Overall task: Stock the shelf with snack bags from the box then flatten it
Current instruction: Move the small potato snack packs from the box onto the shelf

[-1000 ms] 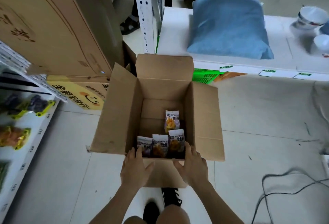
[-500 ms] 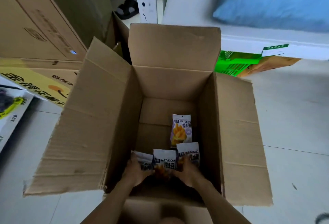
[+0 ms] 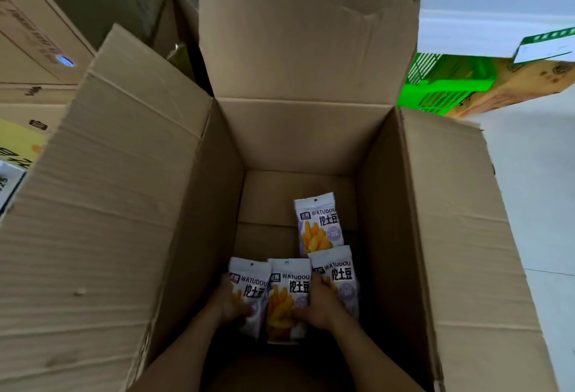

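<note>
An open cardboard box [image 3: 130, 220] fills the view, all flaps spread outward. At its bottom lie several white-and-purple snack bags with orange sticks printed on them. One bag [image 3: 319, 223] lies alone, farther in. Three more stand in a row at the near wall: the left bag [image 3: 252, 285], the middle bag [image 3: 287, 295], the right bag [image 3: 340, 279]. My left hand [image 3: 228, 303] is closed on the left bag. My right hand [image 3: 320, 304] grips between the middle and right bags, fingers on the middle one.
Large brown cartons [image 3: 34, 36] stand at the left, with a yellow printed box [image 3: 18, 142] below them. A green crate [image 3: 448, 83] and an orange box [image 3: 522, 83] sit under a white shelf edge [image 3: 485, 18] at the right. Pale tiled floor [image 3: 541, 192] lies to the right.
Both hands went from the box's near rim down into the box and closed on the row of bags. The view has moved closer over the box.
</note>
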Tool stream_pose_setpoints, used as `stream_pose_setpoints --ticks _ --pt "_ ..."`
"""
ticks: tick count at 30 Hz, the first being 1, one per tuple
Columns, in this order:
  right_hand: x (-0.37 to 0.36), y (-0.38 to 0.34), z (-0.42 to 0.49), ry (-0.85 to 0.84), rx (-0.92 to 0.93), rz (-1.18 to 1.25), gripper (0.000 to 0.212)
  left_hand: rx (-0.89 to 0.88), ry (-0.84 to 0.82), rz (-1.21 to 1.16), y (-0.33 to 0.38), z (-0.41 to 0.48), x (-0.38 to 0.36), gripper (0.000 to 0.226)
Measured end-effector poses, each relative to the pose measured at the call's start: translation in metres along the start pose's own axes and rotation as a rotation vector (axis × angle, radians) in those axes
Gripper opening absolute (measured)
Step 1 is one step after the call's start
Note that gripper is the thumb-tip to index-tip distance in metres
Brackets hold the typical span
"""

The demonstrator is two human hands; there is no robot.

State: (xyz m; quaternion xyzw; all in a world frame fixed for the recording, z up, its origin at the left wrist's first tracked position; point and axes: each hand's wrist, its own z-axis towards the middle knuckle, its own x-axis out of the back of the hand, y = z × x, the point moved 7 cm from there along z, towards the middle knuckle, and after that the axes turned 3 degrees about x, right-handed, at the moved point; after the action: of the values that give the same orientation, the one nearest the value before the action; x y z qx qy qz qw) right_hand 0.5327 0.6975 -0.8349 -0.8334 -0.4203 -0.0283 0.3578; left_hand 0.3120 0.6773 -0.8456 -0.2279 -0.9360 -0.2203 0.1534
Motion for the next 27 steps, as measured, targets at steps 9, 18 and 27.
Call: stream_pose_setpoints --ticks 9,18,27 --pt "-0.023 0.023 0.028 0.104 0.004 0.189 0.117 -0.041 -0.079 -0.14 0.001 0.008 -0.001 0.095" --pt "0.018 0.003 -0.01 0.215 0.004 0.445 0.079 -0.142 -0.005 -0.261 0.033 -0.013 0.02 0.101" --pt "0.037 -0.005 -0.042 0.239 -0.113 0.718 0.035 -0.062 0.034 -0.405 0.05 -0.068 0.028 0.073"
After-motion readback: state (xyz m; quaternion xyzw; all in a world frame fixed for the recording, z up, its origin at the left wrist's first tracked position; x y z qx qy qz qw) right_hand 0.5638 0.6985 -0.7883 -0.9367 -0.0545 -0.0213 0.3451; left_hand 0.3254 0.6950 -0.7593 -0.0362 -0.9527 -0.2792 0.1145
